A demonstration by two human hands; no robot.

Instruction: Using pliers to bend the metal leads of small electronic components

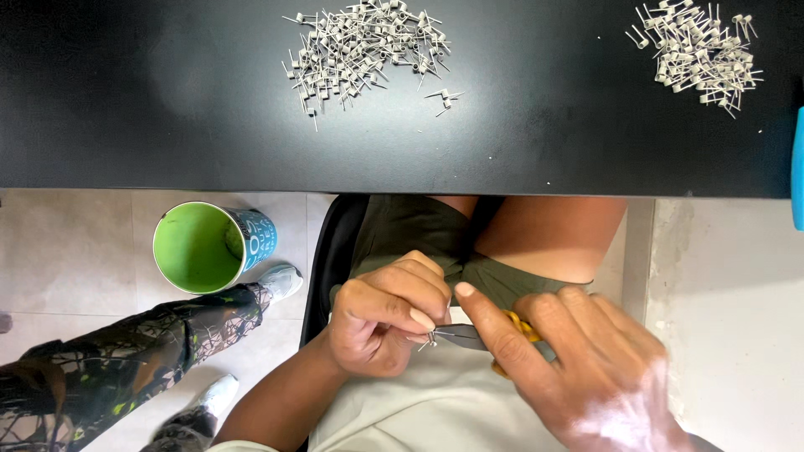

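One small wire coil (429, 339) sits pinched in the left hand (381, 322) fingers, meeting the yellow-handled tool (481, 335) clamped in the right hand (578, 368). Beyond, one green cup (201, 247); two coil piles (364, 50) on the desk (167, 100).

A black desk (167, 100) is seen across the top of the frame. Two heaps of small grey metal bits are laid on it: a big heap (364, 50) at the upper middle and a smaller heap (699, 54) at the upper right. A green cup (205, 247) is stood on the pale tiled floor (75, 251) at the left. Another person's patterned trouser leg (126, 356) and white shoe (280, 280) are seen at the lower left.
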